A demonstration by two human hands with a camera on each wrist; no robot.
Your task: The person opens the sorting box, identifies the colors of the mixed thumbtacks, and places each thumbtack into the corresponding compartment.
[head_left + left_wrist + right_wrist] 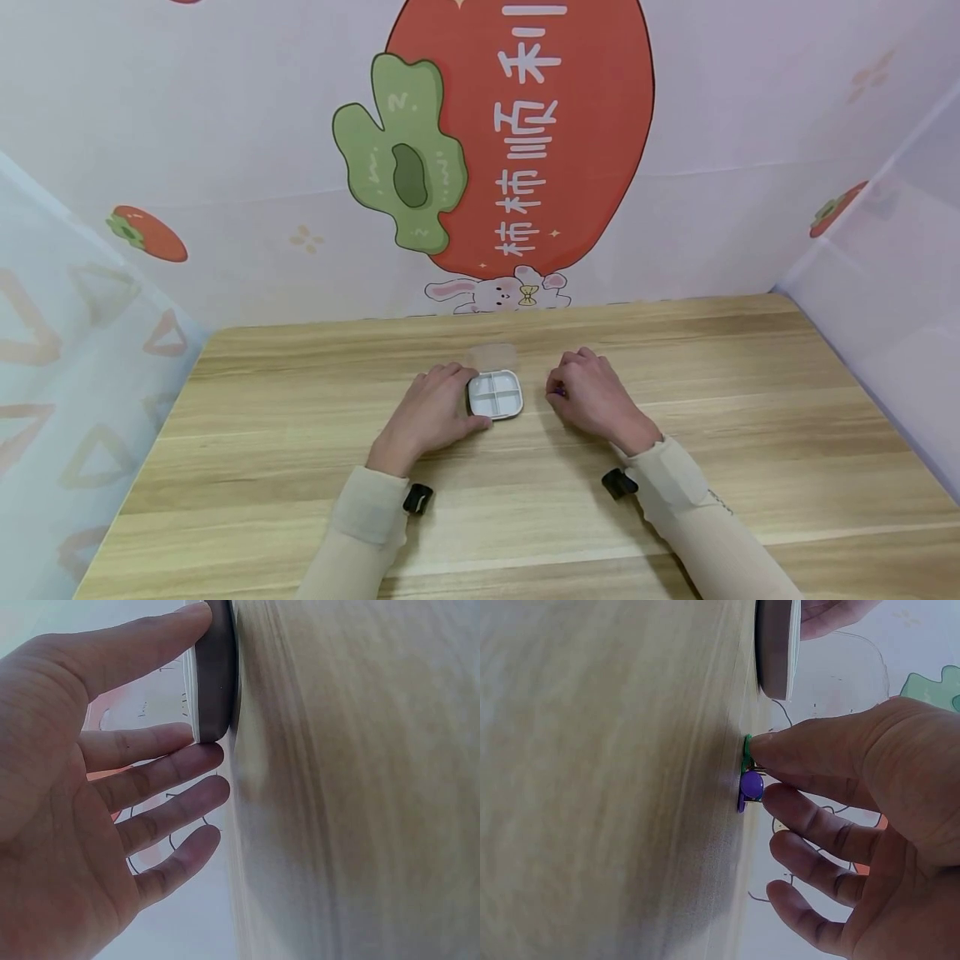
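Note:
A small pill box (496, 395) with a white four-part inside and a dark outer shell sits on the table, its see-through lid (492, 356) tipped back at the far side. My left hand (431, 412) holds the box from the left, thumb at the near edge and index finger at the far corner. To the right of the box, my right hand (591, 396) has thumb and index finger pinching a green thumbtack (747, 748) at the tabletop. A purple thumbtack (752, 784) lies right beside those fingertips, with another purple flat head partly behind it.
The wood-grain table (510, 517) runs back to a white cloth backdrop (247, 275) with a large persimmon print. Cloth walls rise at the left and right sides. A small black device (417, 499) sits at the left cuff and a similar one (619, 483) at the right.

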